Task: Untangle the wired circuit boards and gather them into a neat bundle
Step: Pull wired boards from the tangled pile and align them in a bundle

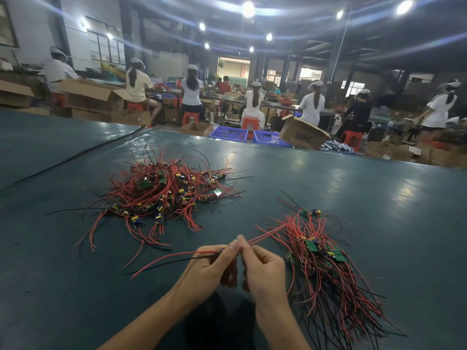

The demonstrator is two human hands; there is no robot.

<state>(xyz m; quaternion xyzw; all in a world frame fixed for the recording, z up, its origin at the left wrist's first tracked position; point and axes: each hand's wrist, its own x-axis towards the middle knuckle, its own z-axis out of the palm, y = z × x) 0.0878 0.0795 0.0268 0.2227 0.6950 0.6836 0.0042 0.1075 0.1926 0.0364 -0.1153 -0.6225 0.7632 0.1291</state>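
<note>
Your left hand (214, 263) and right hand (262, 269) meet low over the table (328, 178), at 6 o'clock in your view, thumbs nearly touching. The left hand's fingers curl round a red and a black wire (171, 256) that trail off toward 9 o'clock. The right hand pinches red leads (267, 233) that run up toward 2 o'clock, into the bundle (326, 269). Whether a board sits between your hands cannot be told.

The bundle lies just beside your right hand at 3 o'clock, its wires combed toward 5 o'clock and green boards showing on top. The tangled pile (164, 190) sits apart at 11 o'clock from your hands. A black cord (75, 155) crosses the table at 10 o'clock. Past the far edge, at 12 o'clock, stand blue crates (228, 133) and seated workers (192, 89).
</note>
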